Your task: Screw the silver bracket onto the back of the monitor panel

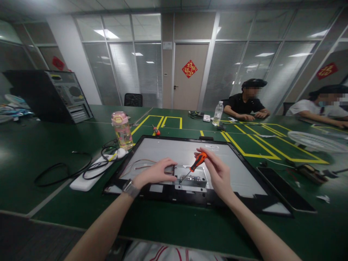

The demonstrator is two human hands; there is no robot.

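Note:
My right hand (219, 174) is closed round the orange-and-black handle of a screwdriver (199, 160). Its shaft slants down to the left, the tip at the near left part of a metal bracket (190, 185). That bracket lies on the pale back of a black-edged flat display panel (239, 166). Beside the bracket's left edge rests my left hand (160, 170), thumb and fingers apart and touching the edge. Thin wires (138, 165) run from under this hand across the panel to the left. Whether the tip sits in a screw is too small to tell.
Left of the panel lie a white power strip (88, 177) and black cable, with a pink-lidded bottle (121, 130) behind. A red-handled tool (156, 131) lies beyond. On the right are a dark flat slab (285, 188) and a clear water bottle (218, 114). Two people sit across.

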